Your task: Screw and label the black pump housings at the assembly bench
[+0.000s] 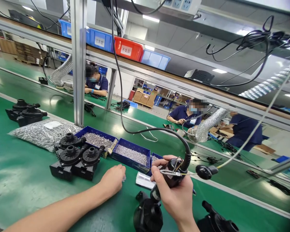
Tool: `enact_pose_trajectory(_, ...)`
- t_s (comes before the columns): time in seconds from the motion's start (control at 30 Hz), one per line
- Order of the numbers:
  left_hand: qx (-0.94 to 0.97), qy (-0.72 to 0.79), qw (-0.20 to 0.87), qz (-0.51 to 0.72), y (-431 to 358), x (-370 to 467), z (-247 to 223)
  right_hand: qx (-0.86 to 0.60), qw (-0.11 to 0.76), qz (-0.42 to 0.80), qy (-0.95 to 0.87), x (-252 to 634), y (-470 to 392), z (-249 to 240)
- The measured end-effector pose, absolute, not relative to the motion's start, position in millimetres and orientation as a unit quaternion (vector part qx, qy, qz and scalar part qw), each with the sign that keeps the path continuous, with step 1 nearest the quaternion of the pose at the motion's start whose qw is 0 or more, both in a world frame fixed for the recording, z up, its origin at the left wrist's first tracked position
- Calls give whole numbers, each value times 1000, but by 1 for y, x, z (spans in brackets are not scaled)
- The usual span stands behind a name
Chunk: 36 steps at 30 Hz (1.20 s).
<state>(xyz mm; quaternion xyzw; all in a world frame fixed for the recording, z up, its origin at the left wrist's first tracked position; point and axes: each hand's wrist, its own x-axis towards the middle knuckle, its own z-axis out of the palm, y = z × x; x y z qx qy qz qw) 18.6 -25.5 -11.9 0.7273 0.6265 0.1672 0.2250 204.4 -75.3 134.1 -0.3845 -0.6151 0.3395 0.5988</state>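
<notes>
My right hand grips a black corded electric screwdriver, tilted with its tip down at a black pump housing on the green bench. The exact contact at the tip is hidden. Left of it, my left hand is closed just above the bench, with small silver screws showing at its fingertips. Behind the hands stand blue bins of small metal screws and longer screws. Another black pump housing is partly cut off at the lower right.
Several black pump housings stand left of my left hand, beside a clear bag of screws. A metal post rises behind them. The screwdriver's cable hangs overhead. Co-workers sit across the bench.
</notes>
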Motion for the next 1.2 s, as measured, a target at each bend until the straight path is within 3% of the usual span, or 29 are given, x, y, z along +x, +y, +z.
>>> enact_pose_trajectory(0.13, 715, 545, 403, 171, -56, 43, -11, -383, 597, 341, -617, 204, -76, 133)
enact_pose_trajectory(0.23, 587, 483, 624, 181, -69, 60, -16, -381, 598, 340, -618, 203, -77, 133)
enact_pose_trajectory(0.3, 504, 448, 710, 205, -71, 66, -20, -379, 599, 341, -618, 203, -77, 133)
enact_pose_trajectory(0.53, 433, 401, 774, 228, -66, 63, -22, -372, 575, 354, -637, 215, -71, 134)
enact_pose_trajectory(0.77, 440, 381, 791, 191, -63, 51, -15, -358, 583, 386, -619, 224, -68, 138)
enact_pose_trajectory(1.2, 380, 428, 786, 235, -72, 57, -1, -305, 600, 412, -614, 232, -62, 133)
